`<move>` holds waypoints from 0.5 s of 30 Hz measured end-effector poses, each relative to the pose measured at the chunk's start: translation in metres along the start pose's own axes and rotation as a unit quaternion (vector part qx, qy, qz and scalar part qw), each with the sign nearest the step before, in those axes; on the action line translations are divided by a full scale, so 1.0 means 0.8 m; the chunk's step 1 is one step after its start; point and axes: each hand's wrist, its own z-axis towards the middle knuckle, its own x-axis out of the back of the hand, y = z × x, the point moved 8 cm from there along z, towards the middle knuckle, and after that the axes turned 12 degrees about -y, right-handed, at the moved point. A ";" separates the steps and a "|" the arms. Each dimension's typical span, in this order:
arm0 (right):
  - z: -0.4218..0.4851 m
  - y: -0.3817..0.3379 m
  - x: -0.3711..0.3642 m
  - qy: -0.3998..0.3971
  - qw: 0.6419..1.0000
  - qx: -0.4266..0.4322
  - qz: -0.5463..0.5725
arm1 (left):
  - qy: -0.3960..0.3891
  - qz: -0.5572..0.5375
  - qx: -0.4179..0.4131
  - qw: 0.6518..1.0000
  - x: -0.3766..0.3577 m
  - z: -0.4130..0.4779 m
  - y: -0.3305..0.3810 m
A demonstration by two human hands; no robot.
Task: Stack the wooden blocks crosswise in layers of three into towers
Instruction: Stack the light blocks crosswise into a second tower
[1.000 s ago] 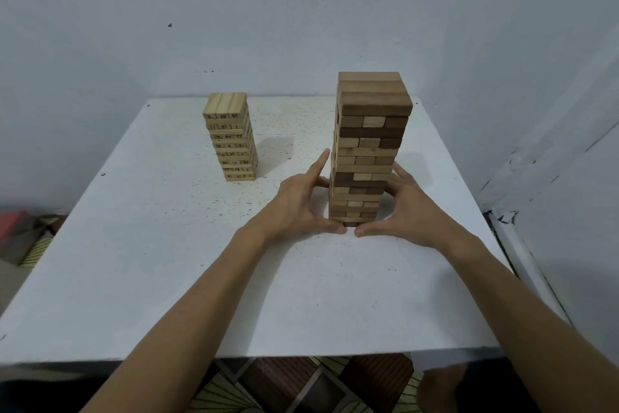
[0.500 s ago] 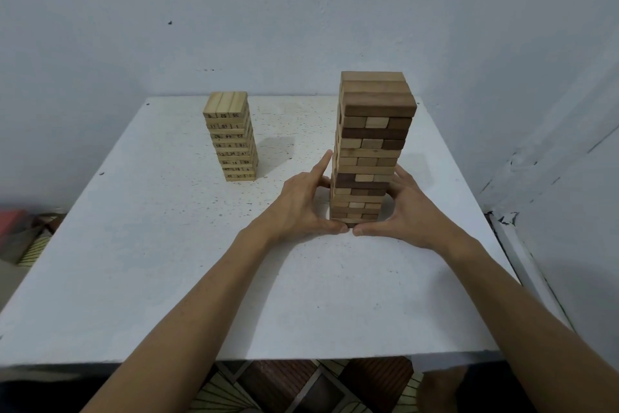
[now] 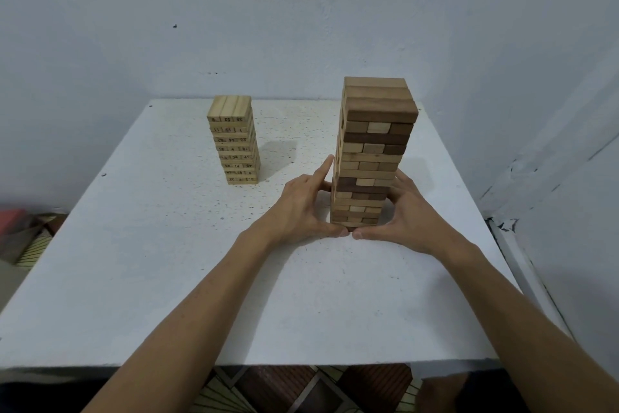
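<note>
both towers looked fully built at this moment. the tall tower (image 3: 371,158), of mixed dark and pale blocks, stood between the two hands, its lower layers framed by them and its upper half rising clear above the fingertips. the left hand (image 3: 301,208) lay against the tower's left side with fingers stretched out straight and nothing clasped, its thumb running along the table (image 3: 167,295) in front of the base. the right hand (image 3: 410,215) mirrored it on the other side, palm toward the wood and thumb tip almost meeting the left thumb. its far fingers were partly hidden behind the blocks, so how firmly they pressed could not be told. neither hand held a loose block, and none showed anywhere near them. the layers alternated direction as far as the front face showed, though a few sat slightly out of line. the small pale tower (image 3: 236,144), with numbers on its block ends, stood well apart, beyond and left of the left hand, untouched. by my reading the stacking was finished, and what was left was only to square up the tall tower's base and let go without shaking it.
</note>
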 end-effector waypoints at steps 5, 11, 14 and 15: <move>0.007 -0.001 -0.001 -0.001 1.000 0.005 -0.006 | 0.001 0.008 0.008 1.000 0.004 0.001 -0.005; 0.021 -0.008 -0.004 -0.005 1.000 0.012 -0.016 | -0.003 0.003 0.024 1.000 0.013 -0.002 -0.016; 0.030 -0.011 -0.006 -0.005 1.000 0.017 -0.012 | -0.005 0.005 0.042 0.999 0.018 -0.005 -0.022; 0.034 -0.011 -0.007 -0.005 1.000 0.018 -0.009 | -0.003 0.006 0.049 0.999 0.020 -0.006 -0.024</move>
